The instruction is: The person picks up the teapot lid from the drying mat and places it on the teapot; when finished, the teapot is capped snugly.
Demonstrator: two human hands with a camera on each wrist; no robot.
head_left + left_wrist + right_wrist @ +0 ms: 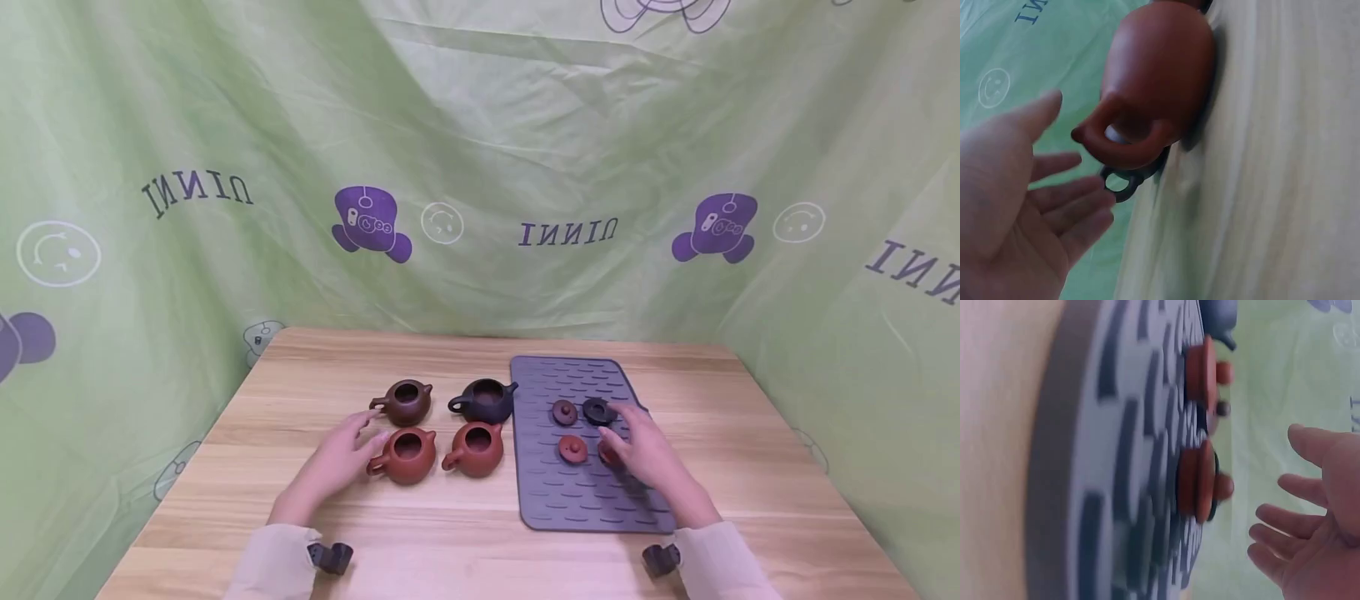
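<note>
My left hand (337, 457) hovers with spread fingers beside the handles of a brown teapot (416, 412) and a reddish-orange teapot (411, 472). In the left wrist view, its fingers are extended near the red pot's looped handle (1125, 154) and hold nothing. A black teapot (491, 410) and another reddish teapot (482, 466) stand to the right; all are lidless. My right hand (651, 448), loosely extended and holding nothing, is over the grey mat. Close to it are a black lid (597, 412) and a red lid (1196, 481), partly covered in the head view.
The grey ridged mat (540, 500) lies right of the teapots on the wooden table (420, 550). A brown lid (565, 412) and another red lid (573, 450) sit on it. A green printed curtain (480, 283) surrounds the table's back and sides.
</note>
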